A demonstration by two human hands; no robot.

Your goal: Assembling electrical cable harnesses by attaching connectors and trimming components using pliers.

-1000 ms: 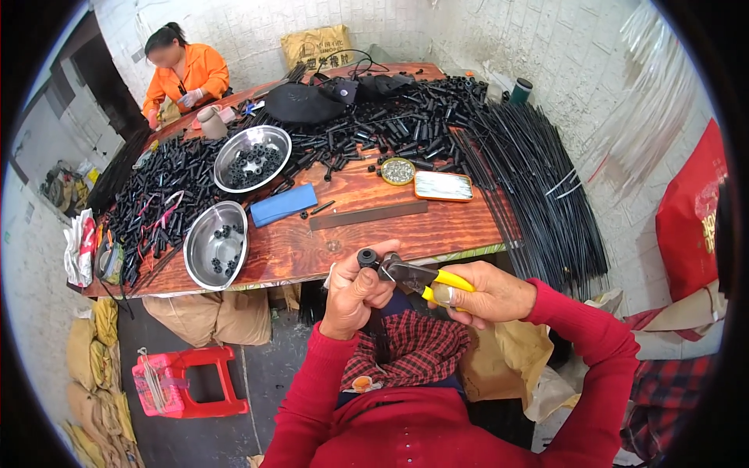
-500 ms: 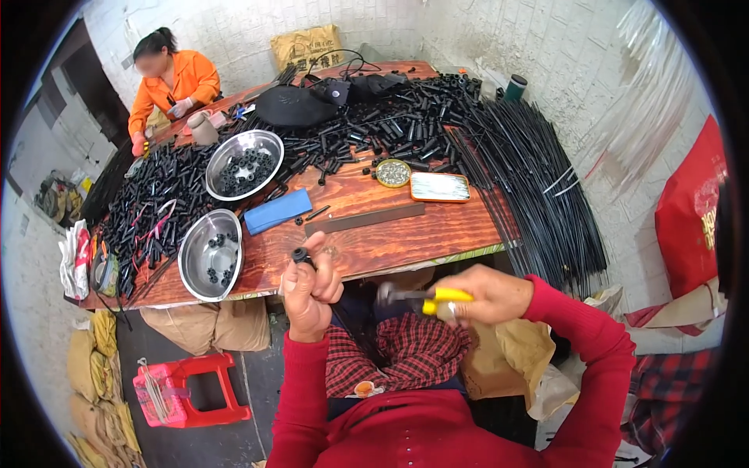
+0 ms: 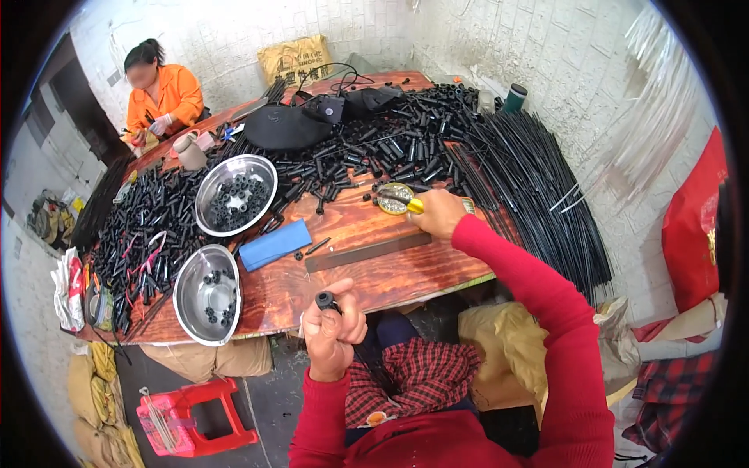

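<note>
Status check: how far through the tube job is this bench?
Done: both steel bowls hold black rings, the far bowl plenty, the near bowl only a few. In hand: the left hand grips a black tube; the right hand reaches over the table with yellow-handled pliers. Left: a big pile of short tubes and a bundle of long rods.

yellow printed sack (image 3: 295,59) against the far wall; white printed bag (image 3: 69,288) hanging off the table's left end.
</note>
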